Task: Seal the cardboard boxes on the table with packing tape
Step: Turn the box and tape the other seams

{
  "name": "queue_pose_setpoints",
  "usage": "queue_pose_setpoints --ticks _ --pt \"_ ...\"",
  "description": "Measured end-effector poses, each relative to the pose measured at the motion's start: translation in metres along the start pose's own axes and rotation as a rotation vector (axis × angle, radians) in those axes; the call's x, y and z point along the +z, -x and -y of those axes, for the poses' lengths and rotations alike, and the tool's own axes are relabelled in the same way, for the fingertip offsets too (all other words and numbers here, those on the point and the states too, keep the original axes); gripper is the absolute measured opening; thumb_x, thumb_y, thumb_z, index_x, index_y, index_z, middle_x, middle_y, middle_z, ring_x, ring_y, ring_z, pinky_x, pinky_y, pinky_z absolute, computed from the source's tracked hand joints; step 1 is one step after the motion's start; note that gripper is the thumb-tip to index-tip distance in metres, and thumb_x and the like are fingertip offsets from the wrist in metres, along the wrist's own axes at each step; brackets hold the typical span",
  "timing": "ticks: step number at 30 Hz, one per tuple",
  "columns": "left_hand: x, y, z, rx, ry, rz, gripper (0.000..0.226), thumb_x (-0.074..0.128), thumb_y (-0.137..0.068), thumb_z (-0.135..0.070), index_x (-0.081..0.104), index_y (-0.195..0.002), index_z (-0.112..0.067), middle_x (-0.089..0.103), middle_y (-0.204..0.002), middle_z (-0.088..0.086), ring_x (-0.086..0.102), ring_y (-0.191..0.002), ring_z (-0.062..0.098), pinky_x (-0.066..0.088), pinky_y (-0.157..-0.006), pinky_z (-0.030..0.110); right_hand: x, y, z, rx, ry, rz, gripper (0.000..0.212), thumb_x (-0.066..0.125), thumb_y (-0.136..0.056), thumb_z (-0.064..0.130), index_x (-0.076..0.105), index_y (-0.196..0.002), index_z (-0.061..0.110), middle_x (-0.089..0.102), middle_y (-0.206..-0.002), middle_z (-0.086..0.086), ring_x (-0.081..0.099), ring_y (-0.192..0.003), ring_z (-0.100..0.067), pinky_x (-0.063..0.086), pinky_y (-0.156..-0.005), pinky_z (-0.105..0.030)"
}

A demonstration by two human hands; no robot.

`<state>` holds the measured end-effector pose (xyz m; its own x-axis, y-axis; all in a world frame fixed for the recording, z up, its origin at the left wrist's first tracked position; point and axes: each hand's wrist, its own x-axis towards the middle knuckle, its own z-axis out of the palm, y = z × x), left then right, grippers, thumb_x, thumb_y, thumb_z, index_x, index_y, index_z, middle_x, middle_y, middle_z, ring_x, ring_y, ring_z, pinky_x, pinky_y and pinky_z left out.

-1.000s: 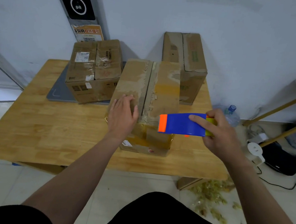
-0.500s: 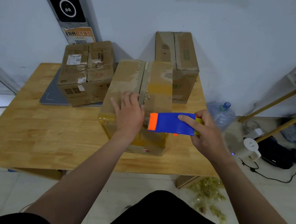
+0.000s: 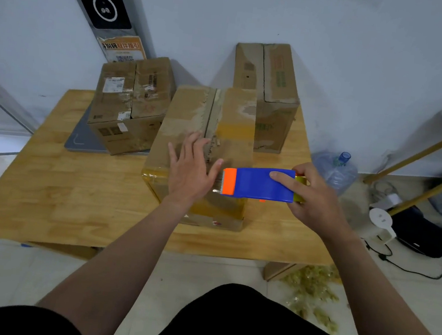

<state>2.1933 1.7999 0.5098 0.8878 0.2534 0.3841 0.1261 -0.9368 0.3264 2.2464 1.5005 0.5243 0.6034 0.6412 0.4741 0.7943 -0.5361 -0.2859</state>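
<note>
Three cardboard boxes stand on the wooden table (image 3: 63, 192). The nearest box (image 3: 235, 120) has its top flaps closed along a ragged middle seam. My left hand (image 3: 191, 170) lies flat on that box's top near its front edge, fingers spread. My right hand (image 3: 311, 197) grips a blue tape dispenser (image 3: 259, 183) with an orange toothed end, held sideways above the box's front right part, its orange end close to my left thumb. A second box (image 3: 128, 104) stands at the back left, and a taller one (image 3: 270, 91) at the back right against the wall.
A grey flat pad (image 3: 79, 137) lies under the back left box. A water jug (image 3: 335, 170) sits on the floor right of the table, with a white device (image 3: 379, 217), cables and wooden poles beyond. Yellowish scraps (image 3: 310, 292) litter the floor by the table's right leg.
My left hand slid along the near box's top toward the seam and front edge. The dispenser in my right hand came closer to my left hand.
</note>
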Motion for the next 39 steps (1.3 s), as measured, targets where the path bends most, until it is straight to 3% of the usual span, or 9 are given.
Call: queue_pose_setpoints --ticks 5,10,16,20,23,31,34,39 --pt "-0.001 -0.001 0.000 -0.028 0.002 0.065 0.051 0.041 -0.100 -0.050 0.042 -0.139 -0.017 0.033 -0.158 0.004 0.021 -0.155 0.023 0.012 -0.120 0.071 -0.001 0.004 -0.009 -0.042 -0.014 -0.023 0.085 0.077 -0.078 0.005 0.040 -0.142 0.046 0.049 -0.116 -0.008 0.057 -0.094 -0.025 0.053 -0.049 -0.041" --pt "-0.002 -0.002 -0.001 -0.048 -0.011 0.096 0.048 0.045 -0.102 -0.047 0.040 -0.140 -0.018 0.033 -0.159 0.003 0.019 -0.156 0.022 0.005 -0.122 0.068 -0.018 0.020 -0.040 -0.008 -0.038 -0.126 0.066 0.073 -0.082 0.005 0.051 -0.136 0.036 0.054 -0.114 -0.013 0.058 -0.092 -0.028 0.047 -0.061 -0.029" --pt "-0.002 -0.001 -0.006 -0.050 -0.063 0.035 0.043 0.048 -0.100 -0.041 0.045 -0.135 -0.017 0.043 -0.152 0.004 0.030 -0.151 0.022 0.003 -0.122 0.068 -0.008 0.027 -0.049 0.003 -0.101 -0.071 0.068 0.076 -0.083 0.008 0.050 -0.139 0.035 0.051 -0.117 -0.015 0.055 -0.097 -0.025 0.055 -0.059 -0.042" --pt "0.005 0.000 -0.015 -0.093 -0.080 -0.046 0.037 0.052 -0.098 -0.022 0.047 -0.134 -0.012 0.047 -0.150 0.007 0.028 -0.152 0.024 0.000 -0.123 0.065 -0.006 0.025 -0.053 -0.014 -0.101 -0.084 0.068 0.078 -0.082 0.006 0.052 -0.138 0.035 0.051 -0.116 -0.013 0.054 -0.094 -0.023 0.055 -0.056 -0.041" --pt "0.010 0.001 -0.035 -0.150 -0.047 -0.093 0.045 0.058 -0.093 -0.006 0.046 -0.137 -0.009 0.043 -0.154 0.010 0.024 -0.154 0.026 -0.005 -0.124 0.059 -0.004 0.025 -0.053 -0.010 -0.131 -0.093 0.065 0.077 -0.084 0.008 0.052 -0.138 0.035 0.050 -0.116 -0.011 0.054 -0.093 -0.023 0.055 -0.058 -0.040" --pt "0.026 -0.012 -0.082 -0.101 0.095 -0.132 0.037 0.059 -0.094 -0.006 0.051 -0.129 -0.014 0.053 -0.145 0.005 0.036 -0.149 0.023 0.016 -0.127 0.050 -0.001 0.028 -0.058 -0.030 -0.146 -0.079 0.070 0.080 -0.082 0.008 0.050 -0.140 0.032 0.048 -0.117 -0.010 0.055 -0.095 -0.023 0.057 -0.060 -0.039" --pt "0.030 -0.009 -0.080 -0.098 0.155 -0.148 0.032 0.051 -0.097 -0.003 0.054 -0.124 -0.018 0.060 -0.138 0.000 0.040 -0.146 0.017 0.016 -0.128 0.042 -0.001 0.029 -0.058 -0.039 -0.164 -0.074 0.069 0.080 -0.082 0.009 0.049 -0.140 0.030 0.047 -0.118 -0.010 0.054 -0.097 -0.021 0.057 -0.062 -0.037" --pt "0.029 -0.008 -0.072 -0.082 0.139 -0.111 0.028 0.046 -0.098 -0.010 0.053 -0.124 -0.018 0.060 -0.137 0.000 0.040 -0.147 0.016 0.013 -0.128 0.046 -0.001 0.026 -0.068 -0.063 -0.129 -0.028 0.075 0.080 -0.081 0.007 0.046 -0.143 0.033 0.046 -0.122 -0.010 0.053 -0.099 -0.020 0.057 -0.058 -0.037"
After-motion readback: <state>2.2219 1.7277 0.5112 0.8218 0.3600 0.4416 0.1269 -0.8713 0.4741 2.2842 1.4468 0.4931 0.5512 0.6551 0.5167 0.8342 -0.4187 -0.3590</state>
